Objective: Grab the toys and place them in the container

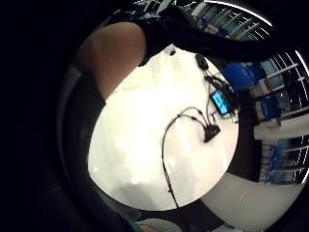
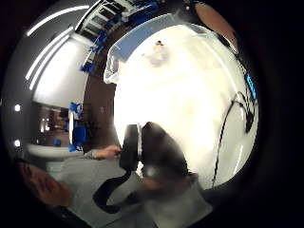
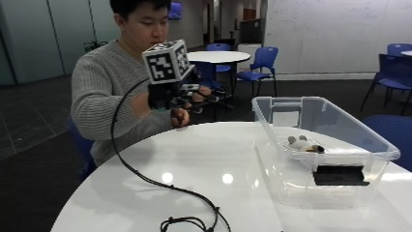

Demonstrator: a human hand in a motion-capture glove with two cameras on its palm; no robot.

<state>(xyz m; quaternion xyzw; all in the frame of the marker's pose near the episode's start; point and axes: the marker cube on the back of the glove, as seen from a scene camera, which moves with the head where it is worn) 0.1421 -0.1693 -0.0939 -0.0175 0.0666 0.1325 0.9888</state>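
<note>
My gloved right hand [image 3: 170,102] is raised above the near-left edge of the round white table [image 3: 212,169], close to the person's chest. Its fingers [image 3: 179,117] hang loosely curled and hold nothing that I can see. A clear plastic container [image 3: 328,145] stands on the right side of the table, well away from the hand. Inside it lies a small grey and white toy [image 3: 304,144]. The thumb side palm view shows the same container [image 2: 124,47] with the toy [image 2: 158,55] in it, across the table from the hand.
A black cable [image 3: 154,181] trails from the hand across the table to its front edge. In the little finger side palm view, the cable [image 1: 166,159] runs toward a small device with a lit blue screen [image 1: 220,102]. Blue chairs [image 3: 257,65] and another table stand behind.
</note>
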